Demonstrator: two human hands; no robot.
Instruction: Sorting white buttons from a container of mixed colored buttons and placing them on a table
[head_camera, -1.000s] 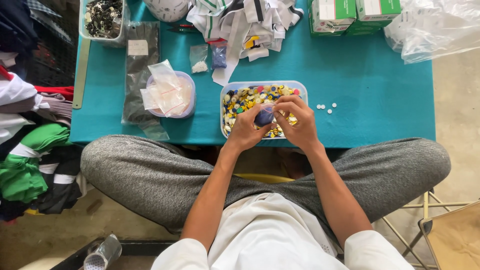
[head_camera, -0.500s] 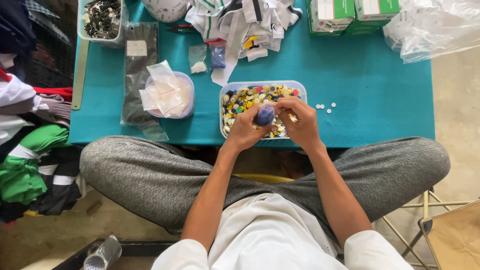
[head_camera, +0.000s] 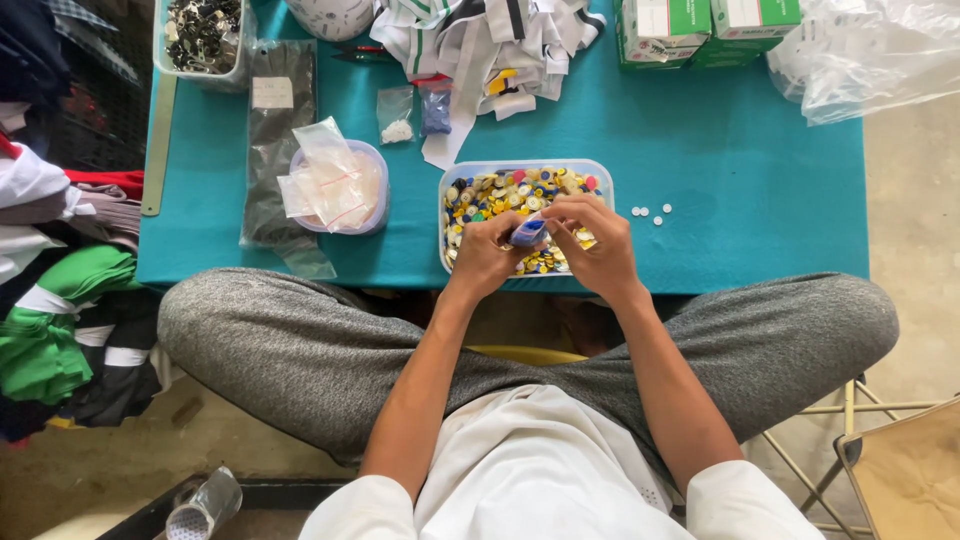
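Barely anything has shifted since a moment ago: both hands still hover over the same tray, the small blue piece still pinched between them. Left hand (head_camera: 487, 255) curls its fingers round one end, right hand (head_camera: 597, 243) grips the other, so both sets of fingers are clenched on the small blue plastic-looking piece (head_camera: 528, 231). What exactly it is, I cannot tell; it is too small. It sits just above the clear rectangular plastic tray heaped with yellow, white and blue buttons (head_camera: 600, 172), which stands at the near edge of the teal cloth-covered table (head_camera: 740, 200), about the middle. With so little movement, I judge I'm still working at this one piece rather than reaching for another.

Around me now: three loose white buttons (head_camera: 650, 211) lie on the table just right of the tray. To its left, a round clear tub stuffed with small clear plastic bags (head_camera: 335, 185), and beside that a long dark plastic bag with a white label (head_camera: 275, 130). At the far left corner, a clear box of dark metal bits (head_camera: 200, 35). Along the far edge, a heap of white and striped fabric strips (head_camera: 480, 45), then green and white cartons (head_camera: 700, 30), then crumpled clear plastic sheeting (head_camera: 870, 55) at the far right corner. Nothing crowds the tray itself; my grey-trousered knees (head_camera: 280, 340) are folded under the near edge.
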